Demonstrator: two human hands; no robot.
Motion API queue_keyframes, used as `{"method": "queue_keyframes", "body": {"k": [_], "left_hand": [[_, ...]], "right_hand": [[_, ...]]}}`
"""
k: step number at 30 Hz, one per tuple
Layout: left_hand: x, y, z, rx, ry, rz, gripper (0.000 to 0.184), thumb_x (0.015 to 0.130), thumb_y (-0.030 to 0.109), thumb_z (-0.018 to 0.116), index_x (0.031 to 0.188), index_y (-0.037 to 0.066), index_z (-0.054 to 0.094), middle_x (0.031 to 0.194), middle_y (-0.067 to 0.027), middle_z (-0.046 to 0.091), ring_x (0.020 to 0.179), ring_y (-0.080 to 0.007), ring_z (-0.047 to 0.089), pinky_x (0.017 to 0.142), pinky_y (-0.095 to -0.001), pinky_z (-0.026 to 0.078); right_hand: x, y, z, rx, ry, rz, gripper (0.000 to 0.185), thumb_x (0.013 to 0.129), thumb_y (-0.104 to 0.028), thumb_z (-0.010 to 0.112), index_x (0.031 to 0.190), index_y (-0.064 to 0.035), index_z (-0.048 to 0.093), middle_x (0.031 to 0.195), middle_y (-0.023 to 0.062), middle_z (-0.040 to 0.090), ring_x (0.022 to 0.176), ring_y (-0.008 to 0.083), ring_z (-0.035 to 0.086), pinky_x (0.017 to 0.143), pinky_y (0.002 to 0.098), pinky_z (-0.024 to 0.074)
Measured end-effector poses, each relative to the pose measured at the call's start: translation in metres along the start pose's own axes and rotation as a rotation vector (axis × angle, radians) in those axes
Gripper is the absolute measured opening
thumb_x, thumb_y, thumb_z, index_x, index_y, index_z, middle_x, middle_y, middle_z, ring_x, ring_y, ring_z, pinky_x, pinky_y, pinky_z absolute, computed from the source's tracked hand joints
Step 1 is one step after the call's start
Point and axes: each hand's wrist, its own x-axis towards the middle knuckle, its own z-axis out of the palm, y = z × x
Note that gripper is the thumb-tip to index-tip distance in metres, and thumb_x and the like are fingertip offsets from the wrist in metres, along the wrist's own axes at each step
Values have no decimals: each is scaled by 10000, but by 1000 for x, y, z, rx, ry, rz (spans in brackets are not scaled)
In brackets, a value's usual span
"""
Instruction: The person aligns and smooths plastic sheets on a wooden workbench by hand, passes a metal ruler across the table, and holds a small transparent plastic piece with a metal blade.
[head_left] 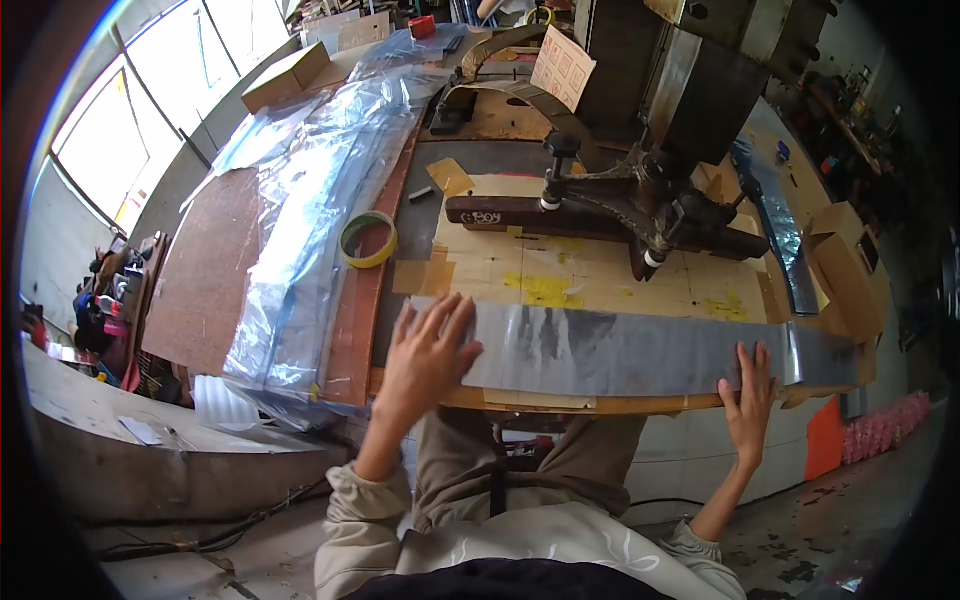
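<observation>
A long grey strip of sheet material lies flat along the front edge of the work board, with a glossy sheen and dark smudges. On its left end rests my left hand, fingers stretched out and holding nothing. Toward the strip's right end, my right hand lies at the front edge with fingers extended and apart. Beyond the strip is a pale board with yellow marks and brown tape patches. A dark bar hangs over that board, carried by the press head.
Left of the board sits a yellow tape roll beside clear plastic sheeting. An open cardboard box stands at the right. Behind are a printed card and a curved frame. Another cardboard box is at back left.
</observation>
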Motion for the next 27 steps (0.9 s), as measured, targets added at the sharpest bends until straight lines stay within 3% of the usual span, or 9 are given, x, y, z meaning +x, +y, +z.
{"method": "queue_keyframes", "body": {"k": [4,5,8,10,12,14,17,21,27], "left_hand": [[-5,9,3,-123,63,-121,477,823,279,649,1238,74,530,1169,-103,522,1110,-284,497,1013,-476,318],[-3,10,3,-134,73,-143,470,831,293,641,1230,70,532,1143,-96,520,1091,-276,501,1019,-476,307],[4,18,5,-14,82,-137,463,819,284,657,1213,69,541,1116,-86,519,1067,-272,503,1014,-467,312],[13,29,8,-66,60,-38,452,827,305,646,1200,71,546,1116,-78,518,1069,-254,504,1013,-462,316],[19,40,12,-153,15,52,454,830,317,640,1200,72,546,1118,-76,518,1065,-243,506,1014,-458,314],[18,45,15,-107,27,36,447,832,298,635,1206,71,544,1116,-74,527,1050,-229,516,1006,-431,319],[17,46,17,-105,49,-1,429,824,256,639,1204,76,553,1125,-56,549,1060,-206,529,995,-406,325],[16,47,19,-137,111,-12,420,807,239,660,1193,89,590,1190,-27,581,1142,-164,524,1001,-405,326],[15,51,24,-176,154,-69,387,761,185,713,1134,111,640,1183,-16,622,1129,-182,554,1004,-400,336]], "right_hand": [[0,-9,-19,98,-70,14,586,839,-354,615,1371,-213,414,1501,131,255,1400,301,209,1109,586,113],[-1,-18,-23,101,-14,16,534,824,-306,647,1302,-135,482,1415,162,386,1339,329,326,1101,568,164],[6,-64,-29,-51,-24,62,501,818,-323,655,1228,-62,533,1291,159,501,1228,338,446,1074,533,249],[7,-126,-27,228,121,-179,465,810,-309,664,1159,-18,563,1174,142,559,1125,322,510,1024,480,330],[5,-176,-12,335,118,-481,463,803,-265,672,1173,-12,551,1194,141,540,1095,312,517,976,448,375],[6,-210,2,346,116,-590,440,803,-197,657,1180,3,548,1180,150,517,1078,315,510,957,441,391],[16,-237,29,471,111,-511,433,796,-142,654,1199,-18,552,1176,146,510,1068,329,503,938,457,395],[19,-244,34,386,137,-555,396,804,-120,618,1178,1,573,1138,167,504,1091,318,490,977,452,374],[20,-242,34,393,145,-586,350,805,-124,629,1140,-26,600,1136,132,535,1077,272,523,984,451,371]]}}
